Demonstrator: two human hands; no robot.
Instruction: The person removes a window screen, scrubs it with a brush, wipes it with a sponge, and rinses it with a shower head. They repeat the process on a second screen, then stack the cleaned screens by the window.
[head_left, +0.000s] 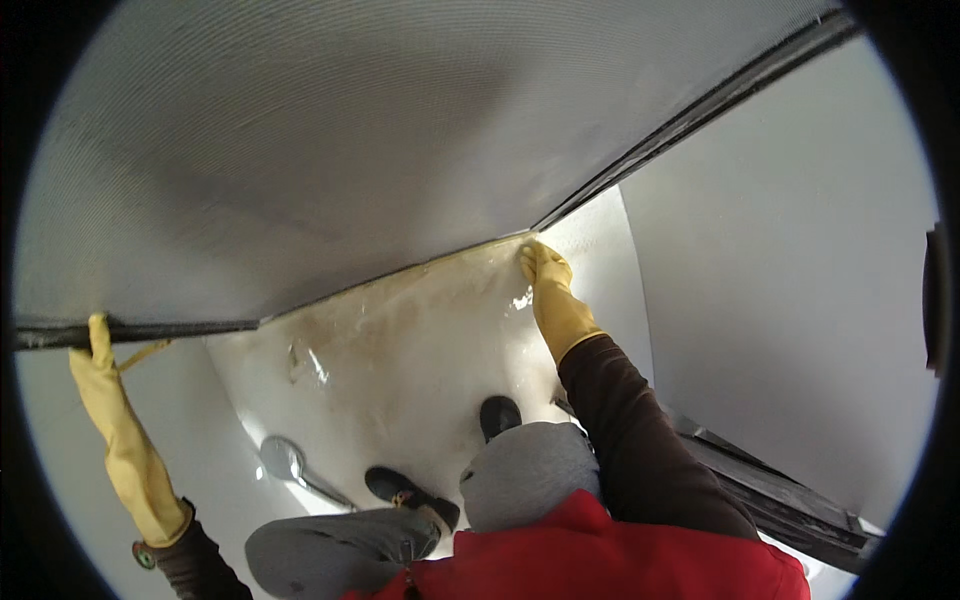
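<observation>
A large grey ribbed panel (315, 150) with a dark edge frame stands before me. My left hand (109, 390), in a yellow rubber glove, grips the dark edge strip (187, 330) at the panel's lower left, its thumb on the near face. A thin yellow strip (146, 354) sticks out beside that hand; what it belongs to cannot be told. My right hand (549, 266), gloved alike, has its fingers bent against the panel's bottom corner, where the panel meets the wet, brown-stained pale floor (397, 352). Whether it holds anything is hidden.
Smooth pale walls (765, 247) curve up on both sides. A round-headed tool with a long handle (283, 459) lies at the lower left, near my dark shoes (401, 487). Dark frame bars (780, 495) run behind my right arm. The floor is glossy.
</observation>
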